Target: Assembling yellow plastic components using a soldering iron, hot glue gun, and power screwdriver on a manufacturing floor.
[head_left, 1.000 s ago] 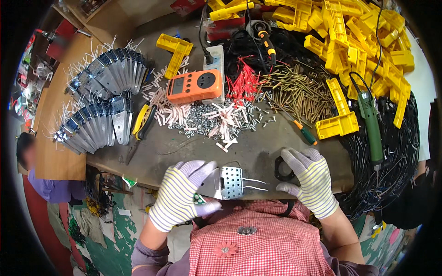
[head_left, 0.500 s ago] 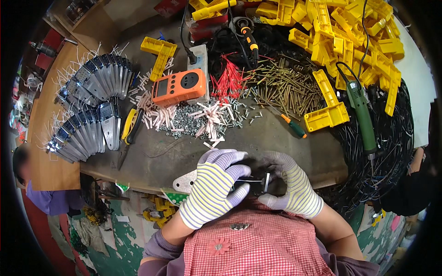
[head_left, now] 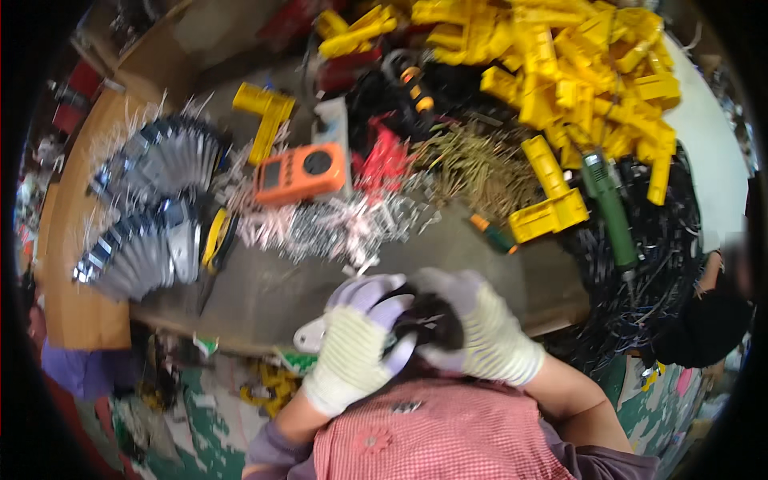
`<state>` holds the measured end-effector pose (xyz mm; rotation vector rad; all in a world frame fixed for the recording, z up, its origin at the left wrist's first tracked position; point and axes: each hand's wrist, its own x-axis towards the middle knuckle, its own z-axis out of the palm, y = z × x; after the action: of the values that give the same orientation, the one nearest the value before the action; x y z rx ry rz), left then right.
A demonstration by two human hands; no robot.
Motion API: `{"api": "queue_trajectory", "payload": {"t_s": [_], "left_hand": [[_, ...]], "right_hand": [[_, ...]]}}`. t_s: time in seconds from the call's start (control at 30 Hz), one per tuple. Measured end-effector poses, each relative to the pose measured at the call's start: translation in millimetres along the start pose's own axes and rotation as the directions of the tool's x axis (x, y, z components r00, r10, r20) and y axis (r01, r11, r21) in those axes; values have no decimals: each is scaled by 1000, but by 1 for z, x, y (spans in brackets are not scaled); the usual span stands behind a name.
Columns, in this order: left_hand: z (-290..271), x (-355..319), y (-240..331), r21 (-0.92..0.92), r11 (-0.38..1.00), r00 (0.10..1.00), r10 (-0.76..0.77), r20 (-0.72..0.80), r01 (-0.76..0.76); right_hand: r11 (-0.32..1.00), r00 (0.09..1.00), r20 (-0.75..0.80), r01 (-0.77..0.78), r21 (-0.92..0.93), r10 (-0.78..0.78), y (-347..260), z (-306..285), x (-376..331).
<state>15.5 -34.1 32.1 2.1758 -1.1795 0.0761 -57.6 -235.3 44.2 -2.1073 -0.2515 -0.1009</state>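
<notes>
At the table's front edge, close to my apron, both gloved hands work together, smeared by motion. My left hand is closed round a pale metal plate, whose rounded end with a hole sticks out on the left. Beside it my right hand curls its fingers round a dark, rounded black part lying between the hands. The inner ends of both things are hidden by fingers and blur. Whether the plate and the black part are joined I cannot tell.
Behind my hands lie loose screws and pale sleeves, an orange meter and red wires. Fanned metal plates and yellow-handled pliers are left. Right are a small screwdriver, yellow housings and a green power screwdriver.
My right hand has closed in toward the left one, and the black part now shows larger between them. The whole view has shifted slightly and blurred.
</notes>
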Motion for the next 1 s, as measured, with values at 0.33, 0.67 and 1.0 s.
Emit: {"api": "queue_trajectory", "payload": {"t_s": [0.33,0.67,1.0], "left_hand": [[-10,-16,-13,-58,993,973,-91,211,106],[9,-7,-12,39,999,983,-5,184,-2],[8,-1,-9,6,1000,980,0,201,-1]], "right_hand": [[907,958,195,-267,327,211,20,16,-2],[967,986,-162,-12,-254,-31,26,-66,-12],[124,508,-859,-850,-511,-60,55,-266,-31]]}}
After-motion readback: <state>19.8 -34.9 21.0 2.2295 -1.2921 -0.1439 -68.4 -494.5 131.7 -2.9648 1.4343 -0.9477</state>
